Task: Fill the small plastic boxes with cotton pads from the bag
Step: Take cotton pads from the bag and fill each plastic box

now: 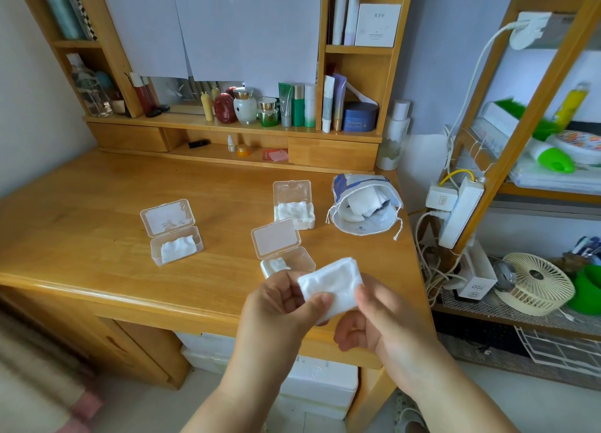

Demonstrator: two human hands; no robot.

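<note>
Both hands pinch one white square cotton pad stack (pixel 331 288) in the air, the left hand (pixel 279 302) at its near left corner, the right hand (pixel 374 312) at its right edge. Just beyond the left hand's knuckles sits an open clear plastic box (pixel 286 253); two more open clear boxes (pixel 174 231) lie farther out, and the white drawstring bag (pixel 364 205) of pads lies beyond the right hand on the wooden desk (pixel 97 237).

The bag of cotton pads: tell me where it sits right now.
In the head view the bag lies on its side at the desk's far right, mouth open toward the person, just right of the rearmost plastic box.
</note>
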